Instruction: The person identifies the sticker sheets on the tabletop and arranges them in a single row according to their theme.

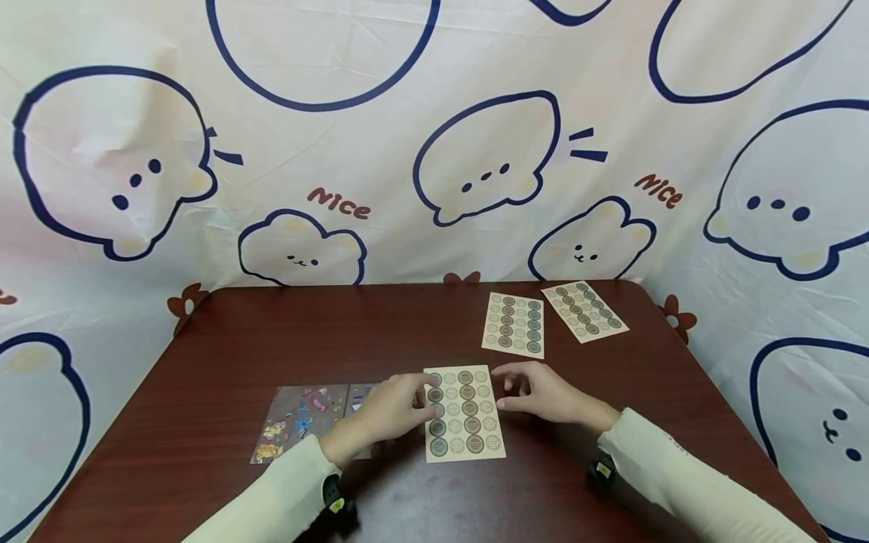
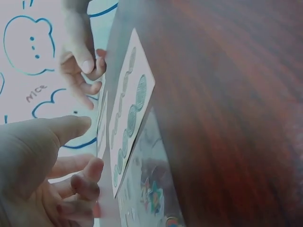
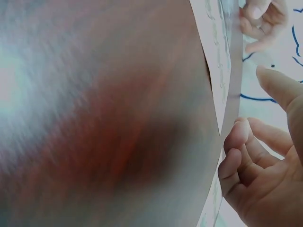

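A cream sheet of round stickers (image 1: 468,424) lies on the table between the two hands, its circles in darker and paler columns. My left hand (image 1: 388,409) hovers over its left edge, with thumb and index finger parted and overlapping that edge in the head view. In the left wrist view, nothing sits between the fingers (image 2: 87,170). Beside the sheet's upper right edge is my right hand (image 1: 543,392), its fingers loosely bent and thumb apart. The right wrist view shows these fingers (image 3: 236,135) holding nothing.
A clear plastic sheet of small colourful stickers (image 1: 299,422) lies at left, partly under the left hand and arm. Two similar cream sticker sheets, one upright (image 1: 514,326) and one tilted (image 1: 585,311), lie at the back right. A patterned cloth (image 1: 394,166) hangs behind the dark table (image 1: 326,324).
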The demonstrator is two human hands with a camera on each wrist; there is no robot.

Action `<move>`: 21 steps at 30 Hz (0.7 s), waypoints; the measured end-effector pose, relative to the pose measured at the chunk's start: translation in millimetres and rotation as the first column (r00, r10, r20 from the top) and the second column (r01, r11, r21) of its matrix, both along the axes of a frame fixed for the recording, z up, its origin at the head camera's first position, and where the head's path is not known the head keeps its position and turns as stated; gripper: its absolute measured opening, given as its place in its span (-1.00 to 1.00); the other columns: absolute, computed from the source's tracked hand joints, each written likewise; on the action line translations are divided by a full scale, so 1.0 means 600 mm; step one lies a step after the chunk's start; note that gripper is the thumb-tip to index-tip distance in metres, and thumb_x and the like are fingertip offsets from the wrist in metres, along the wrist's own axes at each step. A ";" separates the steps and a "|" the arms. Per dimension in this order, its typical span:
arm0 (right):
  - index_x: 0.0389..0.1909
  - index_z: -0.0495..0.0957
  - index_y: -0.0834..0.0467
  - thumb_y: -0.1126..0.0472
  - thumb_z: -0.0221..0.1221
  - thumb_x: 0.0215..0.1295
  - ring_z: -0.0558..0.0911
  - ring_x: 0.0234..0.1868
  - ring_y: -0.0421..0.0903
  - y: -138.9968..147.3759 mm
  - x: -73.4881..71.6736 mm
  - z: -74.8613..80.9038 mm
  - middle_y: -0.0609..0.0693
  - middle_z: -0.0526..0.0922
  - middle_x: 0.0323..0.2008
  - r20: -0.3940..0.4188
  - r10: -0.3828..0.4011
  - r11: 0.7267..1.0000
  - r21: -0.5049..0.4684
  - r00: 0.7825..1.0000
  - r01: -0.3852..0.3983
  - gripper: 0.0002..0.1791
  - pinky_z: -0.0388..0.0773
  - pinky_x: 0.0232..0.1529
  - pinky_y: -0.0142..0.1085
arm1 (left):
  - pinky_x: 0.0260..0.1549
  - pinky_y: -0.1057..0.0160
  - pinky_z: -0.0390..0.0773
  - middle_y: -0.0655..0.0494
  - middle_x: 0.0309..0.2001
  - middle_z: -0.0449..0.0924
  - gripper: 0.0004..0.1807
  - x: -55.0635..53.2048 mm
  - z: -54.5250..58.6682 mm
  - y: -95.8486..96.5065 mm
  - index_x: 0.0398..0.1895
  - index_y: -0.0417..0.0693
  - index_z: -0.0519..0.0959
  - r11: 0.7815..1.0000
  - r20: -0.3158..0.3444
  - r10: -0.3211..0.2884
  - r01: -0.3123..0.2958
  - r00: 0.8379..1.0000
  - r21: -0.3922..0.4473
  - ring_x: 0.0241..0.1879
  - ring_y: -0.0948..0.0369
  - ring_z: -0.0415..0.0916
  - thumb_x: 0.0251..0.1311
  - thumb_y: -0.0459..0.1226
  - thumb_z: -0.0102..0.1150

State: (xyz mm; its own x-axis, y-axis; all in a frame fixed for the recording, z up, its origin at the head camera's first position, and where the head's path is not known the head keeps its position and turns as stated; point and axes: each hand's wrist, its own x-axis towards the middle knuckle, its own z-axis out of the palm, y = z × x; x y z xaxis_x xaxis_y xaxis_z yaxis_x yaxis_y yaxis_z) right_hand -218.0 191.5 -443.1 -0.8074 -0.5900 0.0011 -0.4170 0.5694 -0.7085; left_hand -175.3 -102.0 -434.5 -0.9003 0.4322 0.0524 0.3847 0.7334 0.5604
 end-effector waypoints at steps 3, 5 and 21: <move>0.20 0.55 0.29 0.14 0.39 0.24 0.41 -0.55 -0.29 0.007 -0.007 0.004 0.03 0.57 -0.28 -0.001 -0.023 1.000 -0.004 1.000 0.023 -0.45 0.40 -0.52 -0.42 | -0.63 0.35 0.31 0.29 -0.52 0.58 -0.54 -0.008 0.003 -0.002 0.16 -0.14 0.61 0.999 0.036 0.007 -0.008 0.999 0.038 -0.68 0.39 0.35 0.22 -0.17 0.37; 0.20 0.55 0.27 0.13 0.39 0.25 0.42 -0.54 -0.28 0.010 -0.012 0.006 0.03 0.58 -0.26 -0.001 -0.040 0.999 0.003 0.999 0.040 -0.46 0.41 -0.51 -0.42 | -0.62 0.35 0.30 0.27 -0.49 0.58 -0.57 -0.013 0.005 -0.004 0.13 -0.13 0.62 0.998 0.051 0.014 -0.017 0.999 0.053 -0.68 0.37 0.35 0.22 -0.18 0.37; 0.19 0.57 0.31 0.17 0.32 0.32 0.46 -0.52 -0.19 0.041 -0.059 0.011 0.01 0.60 -0.27 -0.023 -0.143 0.989 0.021 0.989 0.144 -0.52 0.45 -0.48 -0.38 | -0.53 0.32 0.37 0.22 -0.41 0.59 -0.61 -0.053 0.011 -0.002 0.16 -0.11 0.61 0.990 0.064 0.046 -0.054 0.997 0.132 -0.54 0.29 0.41 0.30 -0.21 0.30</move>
State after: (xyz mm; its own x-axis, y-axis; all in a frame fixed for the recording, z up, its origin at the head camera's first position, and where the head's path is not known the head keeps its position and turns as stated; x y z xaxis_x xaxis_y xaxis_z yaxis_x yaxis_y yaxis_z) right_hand -253.3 216.3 -436.8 -0.8836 -0.4683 0.0072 -0.3449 0.6403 -0.6864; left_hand -207.0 -103.1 -428.1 -0.9239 0.3792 0.0516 0.3120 0.6681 0.6755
